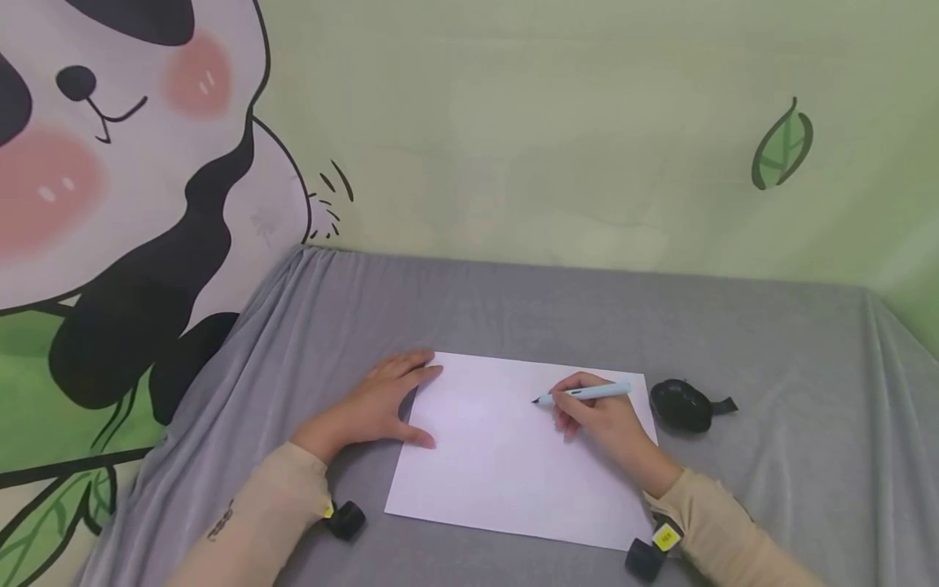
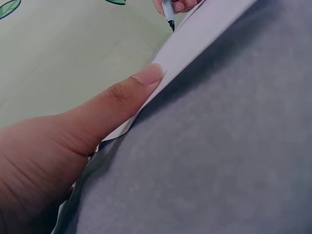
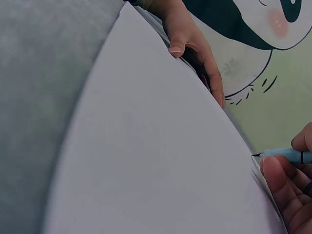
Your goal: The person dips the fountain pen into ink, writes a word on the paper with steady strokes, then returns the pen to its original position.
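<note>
A white sheet of paper point(image 1: 484, 456) lies on the grey cloth, blank as far as I can see. My left hand point(image 1: 377, 408) rests at its left edge, thumb and fingers spread, with the thumb point(image 2: 122, 95) touching the paper's margin. My right hand point(image 1: 597, 416) pinches a light-blue pen point(image 1: 597, 391) between thumb and fingers over the upper right part of the sheet. The pen's dark tip points left, close to the paper; whether it touches cannot be told. In the right wrist view, the pen point(image 3: 287, 155) shows a thin pointed nib.
A black rounded object point(image 1: 682, 405) with a short strap lies just right of the paper. Grey cloth point(image 1: 469, 302) covers the table. Behind it stands a green backdrop point(image 1: 513, 147) with a painted panda and a leaf. Small black devices are strapped at both wrists.
</note>
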Action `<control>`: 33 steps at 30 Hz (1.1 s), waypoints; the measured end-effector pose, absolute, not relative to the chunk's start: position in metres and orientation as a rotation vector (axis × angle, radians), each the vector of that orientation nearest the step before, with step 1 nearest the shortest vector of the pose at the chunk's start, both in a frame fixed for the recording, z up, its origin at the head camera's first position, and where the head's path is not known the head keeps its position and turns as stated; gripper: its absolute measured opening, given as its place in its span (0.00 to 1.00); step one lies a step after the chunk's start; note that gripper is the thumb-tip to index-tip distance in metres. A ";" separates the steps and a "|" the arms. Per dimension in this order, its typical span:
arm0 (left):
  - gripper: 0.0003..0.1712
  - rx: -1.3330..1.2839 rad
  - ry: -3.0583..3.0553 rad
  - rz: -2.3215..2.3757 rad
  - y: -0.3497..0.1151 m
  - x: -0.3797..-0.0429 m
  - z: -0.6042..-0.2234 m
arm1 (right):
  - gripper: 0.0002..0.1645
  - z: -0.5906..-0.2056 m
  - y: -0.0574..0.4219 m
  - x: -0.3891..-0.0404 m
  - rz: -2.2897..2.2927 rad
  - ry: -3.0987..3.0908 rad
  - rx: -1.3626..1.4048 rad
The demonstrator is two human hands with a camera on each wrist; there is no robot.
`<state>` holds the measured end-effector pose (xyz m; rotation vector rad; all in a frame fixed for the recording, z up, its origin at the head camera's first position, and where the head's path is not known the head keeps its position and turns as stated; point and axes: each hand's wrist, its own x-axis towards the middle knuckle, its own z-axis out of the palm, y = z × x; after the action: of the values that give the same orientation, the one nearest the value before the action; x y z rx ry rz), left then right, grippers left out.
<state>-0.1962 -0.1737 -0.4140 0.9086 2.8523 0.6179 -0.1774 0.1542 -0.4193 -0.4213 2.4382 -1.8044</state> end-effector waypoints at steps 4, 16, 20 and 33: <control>0.58 0.904 2.848 0.618 -0.173 -0.197 -0.413 | 0.10 -0.421 0.155 -0.178 -1.804 2.426 -0.426; 0.59 0.898 2.848 0.532 -0.174 -0.198 -0.413 | 0.09 -0.422 0.155 -0.177 -1.794 2.435 -0.424; 0.59 0.894 2.857 0.512 -0.174 -0.198 -0.414 | 0.09 -0.422 0.155 -0.176 -1.802 2.438 -0.422; 0.60 0.900 2.863 0.507 -0.175 -0.199 -0.415 | 0.08 -0.421 0.156 -0.174 -1.808 2.448 -0.403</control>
<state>-0.1989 -0.1746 -0.4154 0.8997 2.8626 0.5066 -0.1744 0.1557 -0.4206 -0.4027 2.4481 -1.8080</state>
